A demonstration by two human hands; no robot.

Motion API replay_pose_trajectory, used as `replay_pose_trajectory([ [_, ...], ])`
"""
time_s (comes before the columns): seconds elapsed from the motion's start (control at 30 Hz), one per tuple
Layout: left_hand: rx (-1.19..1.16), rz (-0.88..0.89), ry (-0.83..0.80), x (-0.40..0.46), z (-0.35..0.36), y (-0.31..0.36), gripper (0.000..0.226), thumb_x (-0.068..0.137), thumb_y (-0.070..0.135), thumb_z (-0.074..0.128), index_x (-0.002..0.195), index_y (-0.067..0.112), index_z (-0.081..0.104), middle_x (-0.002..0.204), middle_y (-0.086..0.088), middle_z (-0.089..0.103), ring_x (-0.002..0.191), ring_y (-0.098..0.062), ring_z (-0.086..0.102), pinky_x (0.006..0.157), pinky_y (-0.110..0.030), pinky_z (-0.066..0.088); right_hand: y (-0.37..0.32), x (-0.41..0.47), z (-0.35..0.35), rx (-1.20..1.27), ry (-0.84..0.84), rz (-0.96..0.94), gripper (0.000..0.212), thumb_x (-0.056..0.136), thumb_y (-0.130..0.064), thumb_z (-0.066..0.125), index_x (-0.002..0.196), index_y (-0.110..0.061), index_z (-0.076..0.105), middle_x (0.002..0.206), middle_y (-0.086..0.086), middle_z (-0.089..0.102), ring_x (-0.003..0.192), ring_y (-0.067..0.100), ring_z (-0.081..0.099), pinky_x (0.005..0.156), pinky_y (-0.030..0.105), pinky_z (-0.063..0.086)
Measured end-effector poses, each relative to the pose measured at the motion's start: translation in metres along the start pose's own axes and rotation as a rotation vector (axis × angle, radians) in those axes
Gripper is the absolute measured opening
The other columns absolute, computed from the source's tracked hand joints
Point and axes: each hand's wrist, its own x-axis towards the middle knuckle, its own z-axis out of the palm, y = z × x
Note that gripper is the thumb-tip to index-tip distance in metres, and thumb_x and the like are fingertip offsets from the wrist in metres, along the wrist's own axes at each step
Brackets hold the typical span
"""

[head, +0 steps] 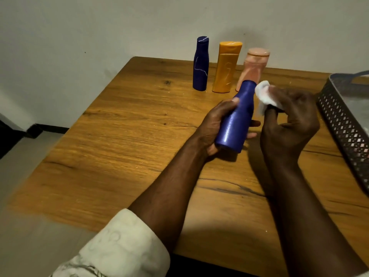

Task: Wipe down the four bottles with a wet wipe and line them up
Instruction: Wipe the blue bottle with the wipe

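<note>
The left hand point(216, 124) has its grip closed around the lower body of a blue bottle point(236, 118), thumb lying along the near side and fingertips showing past the far side. The bottle is lifted off the wooden surface point(119, 140) and tilted, its base toward the person and its capped neck pointing away and slightly right. The right hand point(289, 118) has its grip pinched on a white wet wipe point(264, 95), bunched between the fingers and thumb. The wipe sits just beside the bottle's neck and shoulder on the right side; whether it actually touches the plastic cannot be told.

Beyond the hands, three other bottles stand upright in a row near the far edge of the surface, close to the wall point(99, 27). From left to right they are a dark blue bottle point(200, 64) with thin pale lines on it, an orange bottle point(226, 67) with a wide flat cap, and a pink bottle point(254, 65) with a round cap. They stand near one another without touching. The neck of the held bottle overlaps the lower part of the pink one in this view.

At the right edge of the surface sits a dark perforated metal tray point(343, 124), only partly in view. A rolled-up cream sleeve point(123, 244) covers the left forearm near the bottom of the view.
</note>
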Motion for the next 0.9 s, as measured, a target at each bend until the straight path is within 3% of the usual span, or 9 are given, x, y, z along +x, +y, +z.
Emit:
replay_pose_trajectory([
  [0.1, 0.195, 0.081, 0.008, -0.001, 0.003, -0.003, 0.047, 0.09, 0.012, 0.055, 0.136, 0.007, 0.044, 0.115, -0.016, 0.059, 0.089, -0.026, 0.064, 0.07, -0.037, 0.056, -0.001, -0.005, 0.002, -0.047, -0.114, -0.108, 0.022, 0.085, -0.001, 0.061, 0.104, 0.002, 0.07, 0.101, 0.026, 0.06, 0.097, 0.031, 0.059, 0.084, 0.02, 0.043],
  [0.17, 0.273, 0.1, -0.005, -0.003, 0.003, -0.004, 0.046, 0.092, 0.007, 0.053, 0.137, 0.003, 0.045, 0.119, -0.018, 0.058, 0.099, -0.031, 0.058, 0.077, -0.039, 0.053, 0.003, -0.007, 0.003, -0.08, -0.137, -0.115, 0.02, 0.085, -0.002, 0.062, 0.103, 0.0, 0.072, 0.103, 0.027, 0.06, 0.098, 0.037, 0.059, 0.082, 0.025, 0.044],
  [0.27, 0.304, 0.082, -0.006, -0.004, 0.004, -0.002, 0.047, 0.091, 0.006, 0.054, 0.137, 0.0, 0.045, 0.121, -0.018, 0.057, 0.106, -0.033, 0.055, 0.091, -0.048, 0.047, 0.007, -0.007, 0.004, -0.037, -0.084, -0.017, 0.02, 0.087, -0.004, 0.062, 0.104, 0.001, 0.071, 0.104, 0.024, 0.06, 0.098, 0.029, 0.059, 0.079, 0.023, 0.047],
  [0.37, 0.214, 0.094, -0.004, -0.005, 0.006, -0.002, 0.048, 0.092, 0.002, 0.05, 0.139, -0.002, 0.04, 0.115, -0.013, 0.058, 0.106, -0.027, 0.055, 0.095, -0.044, 0.046, 0.013, -0.005, 0.004, 0.009, -0.022, 0.09, 0.02, 0.086, -0.001, 0.06, 0.103, 0.0, 0.071, 0.098, 0.019, 0.062, 0.09, 0.02, 0.06, 0.074, 0.014, 0.044],
  [0.47, 0.026, 0.093, 0.011, -0.002, 0.004, -0.003, 0.043, 0.095, 0.002, 0.043, 0.138, 0.005, 0.041, 0.124, -0.017, 0.053, 0.113, -0.034, 0.051, 0.097, -0.048, 0.044, 0.016, 0.0, 0.004, 0.001, 0.027, 0.166, 0.02, 0.087, -0.003, 0.06, 0.104, -0.001, 0.071, 0.098, 0.017, 0.065, 0.09, 0.021, 0.062, 0.072, 0.011, 0.044],
  [0.6, 0.041, 0.097, 0.112, 0.002, 0.0, -0.002, 0.024, 0.094, 0.016, 0.051, 0.117, 0.013, 0.055, 0.1, -0.007, 0.062, 0.089, -0.022, 0.057, 0.077, -0.037, 0.049, 0.005, 0.0, 0.004, 0.024, -0.009, 0.077, 0.026, 0.084, 0.0, 0.06, 0.109, 0.0, 0.069, 0.106, 0.02, 0.061, 0.1, 0.019, 0.058, 0.076, 0.014, 0.047],
  [0.67, 0.134, 0.104, 0.114, 0.002, -0.001, -0.003, 0.029, 0.087, 0.024, 0.059, 0.115, 0.015, 0.054, 0.094, -0.006, 0.061, 0.078, -0.019, 0.057, 0.065, -0.034, 0.048, 0.001, -0.004, 0.005, 0.033, -0.1, -0.036, 0.028, 0.084, 0.001, 0.059, 0.11, -0.001, 0.069, 0.105, 0.02, 0.059, 0.1, 0.013, 0.054, 0.076, 0.014, 0.046],
  [0.77, 0.253, 0.125, 0.055, 0.001, -0.002, -0.006, 0.043, 0.084, 0.024, 0.063, 0.124, 0.017, 0.048, 0.098, -0.013, 0.059, 0.071, -0.02, 0.058, 0.056, -0.033, 0.047, 0.001, -0.007, 0.006, 0.008, -0.161, -0.106, 0.026, 0.087, -0.005, 0.058, 0.109, -0.002, 0.071, 0.104, 0.021, 0.059, 0.1, 0.018, 0.057, 0.082, 0.015, 0.045],
  [0.9, 0.396, 0.138, -0.03, -0.003, 0.002, -0.006, 0.053, 0.083, 0.017, 0.068, 0.13, 0.015, 0.046, 0.115, -0.019, 0.053, 0.073, -0.021, 0.06, 0.058, -0.036, 0.05, 0.009, -0.004, 0.003, -0.002, -0.094, -0.078, 0.025, 0.084, -0.002, 0.059, 0.106, 0.0, 0.072, 0.101, 0.024, 0.06, 0.096, 0.029, 0.06, 0.079, 0.021, 0.048],
])
